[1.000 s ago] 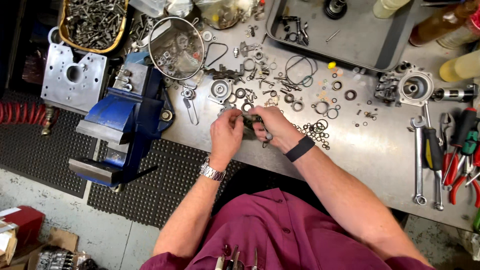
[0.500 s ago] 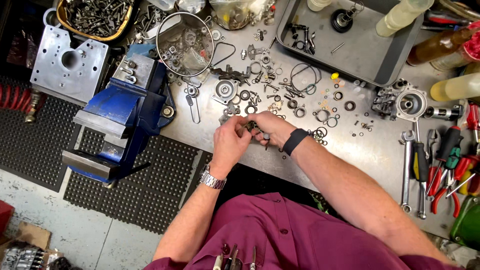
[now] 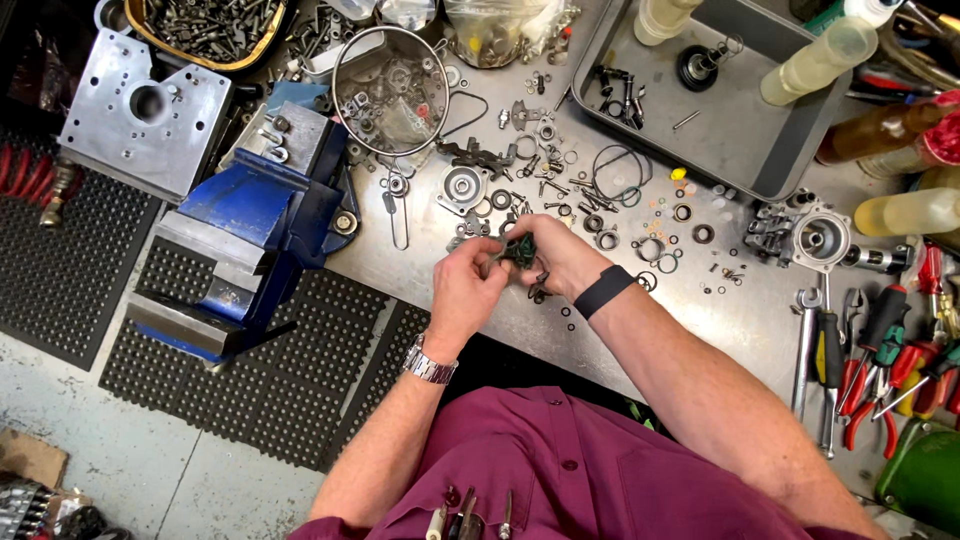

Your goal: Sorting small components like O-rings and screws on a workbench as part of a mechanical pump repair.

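Note:
Both of my hands meet over the steel workbench [image 3: 700, 330] and hold one small dark metal part [image 3: 517, 252] between their fingertips. My left hand [image 3: 468, 285], with a metal watch on the wrist, pinches it from the left. My right hand [image 3: 555, 258], with a black band on the wrist, grips it from the right. Around them lie several washers, O-rings [image 3: 615, 172] and small fittings scattered on the bench. A round silver housing [image 3: 462, 186] sits just beyond my hands.
A blue bench vise [image 3: 245, 235] is mounted at the bench's left edge. Behind it are a wire-rimmed bowl of parts [image 3: 392, 92] and a grey tray [image 3: 720, 110] with bottles. A pump body [image 3: 815, 238] and red-handled pliers and wrenches [image 3: 880, 350] lie at right.
My hands have stayed together on the small part, turning it slightly. The camera has tilted so the bench sits a little lower and more to the right in view.

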